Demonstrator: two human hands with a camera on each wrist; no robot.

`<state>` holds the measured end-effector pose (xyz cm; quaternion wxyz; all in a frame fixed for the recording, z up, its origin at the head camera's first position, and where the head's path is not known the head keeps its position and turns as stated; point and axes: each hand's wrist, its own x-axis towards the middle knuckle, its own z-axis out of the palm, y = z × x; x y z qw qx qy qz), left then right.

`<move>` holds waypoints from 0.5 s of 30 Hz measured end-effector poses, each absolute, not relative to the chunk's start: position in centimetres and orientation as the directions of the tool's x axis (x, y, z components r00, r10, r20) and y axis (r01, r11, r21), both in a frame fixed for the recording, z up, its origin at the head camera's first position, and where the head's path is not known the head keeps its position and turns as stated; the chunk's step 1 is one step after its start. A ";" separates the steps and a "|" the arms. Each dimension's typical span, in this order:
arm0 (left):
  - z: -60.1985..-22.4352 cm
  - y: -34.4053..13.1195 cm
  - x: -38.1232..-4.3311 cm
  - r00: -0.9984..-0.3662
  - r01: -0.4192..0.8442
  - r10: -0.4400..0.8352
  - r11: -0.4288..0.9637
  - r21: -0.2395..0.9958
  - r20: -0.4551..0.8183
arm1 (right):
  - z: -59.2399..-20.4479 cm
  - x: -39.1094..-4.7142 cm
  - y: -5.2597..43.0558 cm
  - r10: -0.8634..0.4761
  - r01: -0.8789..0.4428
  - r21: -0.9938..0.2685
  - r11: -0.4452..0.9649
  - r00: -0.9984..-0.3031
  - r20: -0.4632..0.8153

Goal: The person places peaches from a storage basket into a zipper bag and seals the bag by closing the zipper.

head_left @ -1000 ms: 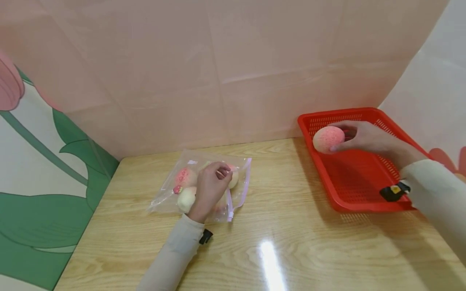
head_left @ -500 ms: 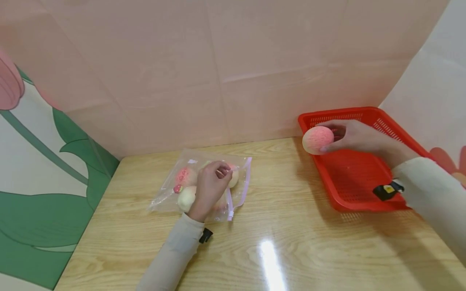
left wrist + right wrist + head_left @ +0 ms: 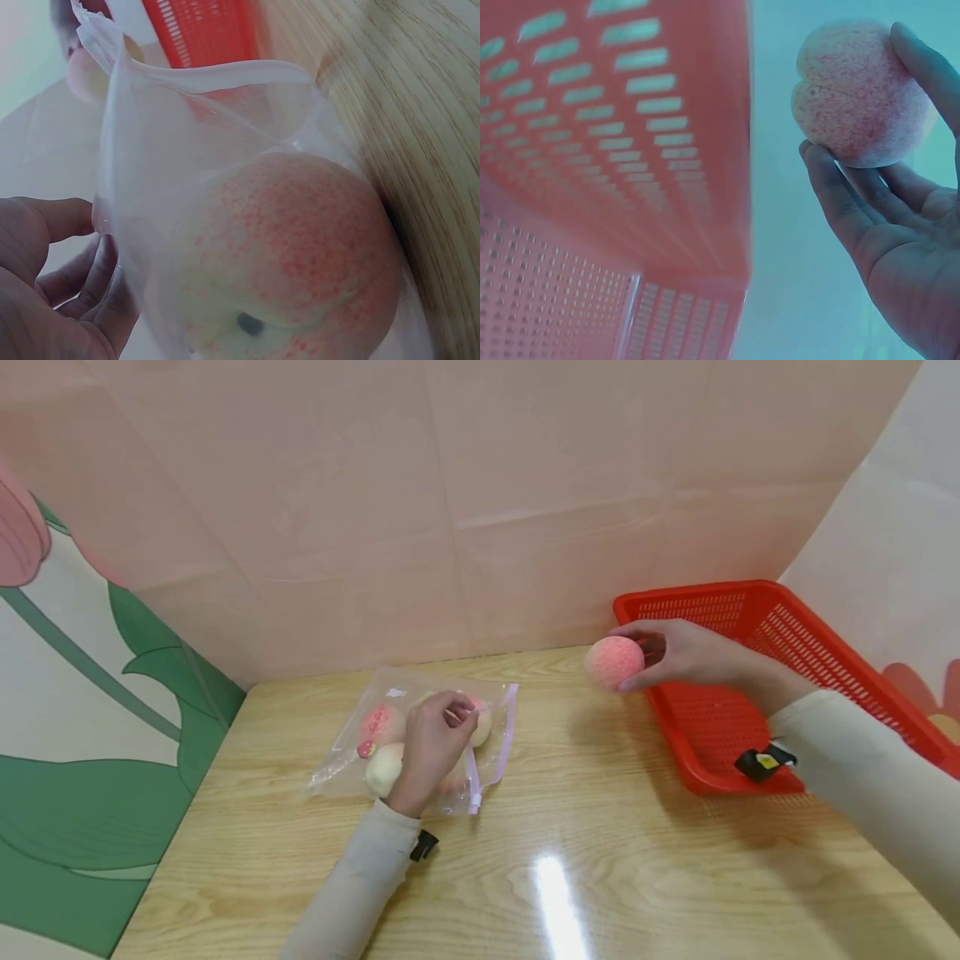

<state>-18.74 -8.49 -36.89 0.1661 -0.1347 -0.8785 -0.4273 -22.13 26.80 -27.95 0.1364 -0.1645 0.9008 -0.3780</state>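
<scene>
My right hand (image 3: pixel 675 652) grips a pink-and-cream peach (image 3: pixel 613 662) between thumb and fingers, held above the table just left of the red basket (image 3: pixel 670 739). The right wrist view shows this peach (image 3: pixel 862 97) from another side, with its crease visible. With thumb and fingertips my left hand (image 3: pixel 438 739) pinches the upper edge of a clear zip bag (image 3: pixel 497 760), raising that layer. Several peaches lie inside the bag, among them a pale one (image 3: pixel 384 768), partly covered by the hand. Close up in the left wrist view, a speckled peach (image 3: pixel 315 240) shows through the plastic.
The bag's purple zip mouth faces right, toward the basket, on the wooden table (image 3: pixel 585 793). Perforated walls rise around the basket's rim. A pink-covered wall (image 3: pixel 450 527) stands directly behind the table, and a flower-patterned panel (image 3: pixel 97 718) stands at the left.
My right hand has moved left with the peach, from over the basket to outside its left rim. The left hand and the bag have stayed in place.
</scene>
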 end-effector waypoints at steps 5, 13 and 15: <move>-36.8 -8.4 -18.8 -0.914 0.367 0.089 0.594 0.716 0.395 | -28.0 -22.0 25.6 -0.415 -0.195 -0.734 0.650 -0.901 -0.129; -36.9 -8.5 -18.7 -0.919 0.356 0.083 0.593 0.723 0.384 | -27.7 -21.5 23.6 -0.439 -0.207 -0.735 0.646 -0.888 -0.135; -36.9 -8.5 -18.7 -0.916 0.361 0.084 0.595 0.718 0.391 | -27.7 -21.4 23.2 -0.437 -0.203 -0.732 0.650 -0.888 -0.143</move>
